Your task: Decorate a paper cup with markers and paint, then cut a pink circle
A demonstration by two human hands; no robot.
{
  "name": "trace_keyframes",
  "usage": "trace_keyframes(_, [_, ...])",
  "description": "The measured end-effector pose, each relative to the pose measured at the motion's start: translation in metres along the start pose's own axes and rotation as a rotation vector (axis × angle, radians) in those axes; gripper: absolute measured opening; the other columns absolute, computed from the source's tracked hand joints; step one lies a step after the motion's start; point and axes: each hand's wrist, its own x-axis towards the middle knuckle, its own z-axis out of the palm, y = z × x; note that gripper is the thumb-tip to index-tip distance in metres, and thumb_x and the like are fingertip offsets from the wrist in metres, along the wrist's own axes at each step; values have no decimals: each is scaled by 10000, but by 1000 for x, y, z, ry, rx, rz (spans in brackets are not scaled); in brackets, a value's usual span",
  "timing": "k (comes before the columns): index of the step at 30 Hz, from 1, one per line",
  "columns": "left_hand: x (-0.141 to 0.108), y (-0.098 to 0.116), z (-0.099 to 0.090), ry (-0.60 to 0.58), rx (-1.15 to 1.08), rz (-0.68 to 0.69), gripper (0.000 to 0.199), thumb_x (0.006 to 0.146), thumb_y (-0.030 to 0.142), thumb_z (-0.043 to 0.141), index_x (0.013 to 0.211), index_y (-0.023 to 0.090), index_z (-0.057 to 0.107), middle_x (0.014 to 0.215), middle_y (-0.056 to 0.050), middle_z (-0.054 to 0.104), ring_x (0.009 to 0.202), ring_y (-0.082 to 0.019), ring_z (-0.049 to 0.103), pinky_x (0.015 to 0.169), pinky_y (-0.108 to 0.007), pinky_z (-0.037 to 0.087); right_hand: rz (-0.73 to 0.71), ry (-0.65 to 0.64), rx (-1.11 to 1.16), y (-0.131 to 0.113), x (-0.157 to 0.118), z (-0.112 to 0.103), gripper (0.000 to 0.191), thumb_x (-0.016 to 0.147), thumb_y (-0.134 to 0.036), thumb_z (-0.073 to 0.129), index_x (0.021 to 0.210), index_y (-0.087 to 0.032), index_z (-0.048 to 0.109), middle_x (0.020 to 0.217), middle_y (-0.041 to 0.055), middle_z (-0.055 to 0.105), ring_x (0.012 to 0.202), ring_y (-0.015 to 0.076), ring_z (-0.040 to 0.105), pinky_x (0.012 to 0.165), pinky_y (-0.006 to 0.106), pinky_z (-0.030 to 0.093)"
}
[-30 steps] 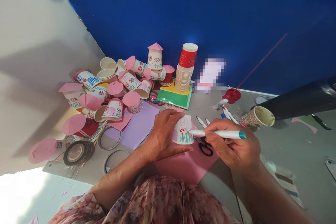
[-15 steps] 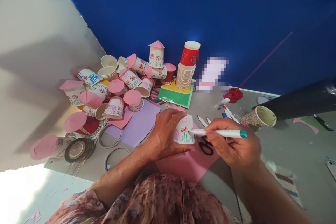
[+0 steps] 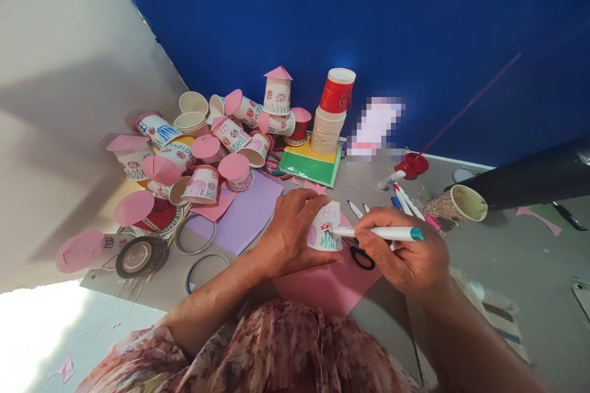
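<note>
Between thumb and fingers, my left hand (image 3: 288, 236) holds a white paper cup (image 3: 326, 221) upside down. Its side bears a purple window, a purple shape, red dots and green strokes. My right hand (image 3: 405, 252) grips a white marker (image 3: 385, 233) with a green end at the right, its tip at the drawing on the cup. Pink paper (image 3: 329, 291) lies beneath the hands. Black-handled scissors (image 3: 362, 257) rest on it, partly hidden by my right hand and the marker.
Decorated cups with pink paper roofs (image 3: 200, 184) pile up at the left. Tape rolls (image 3: 141, 256) lie nearer. A cup stack (image 3: 327, 129) stands at the back on packaged coloured paper (image 3: 308, 166). Markers (image 3: 405, 199), a patterned cup (image 3: 456, 204) and a black cylinder (image 3: 534, 175) are at right.
My right hand and the marker have shifted slightly left, with the tip still at the cup. My left hand keeps its hold on the cup. The whole view has moved a little.
</note>
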Motion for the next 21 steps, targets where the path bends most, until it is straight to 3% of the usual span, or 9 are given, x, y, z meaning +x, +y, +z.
trace_keyframes(21, [2,6,-2,-23,116,-6,871,742,649,827,1400,177,507,1280,-167,586,1138,-342,560,930,-467,422,23,-29,29,-1,-1,2,85,949,-181,636,882,-229,654,719,-33,725,529,104,618,585,244,493])
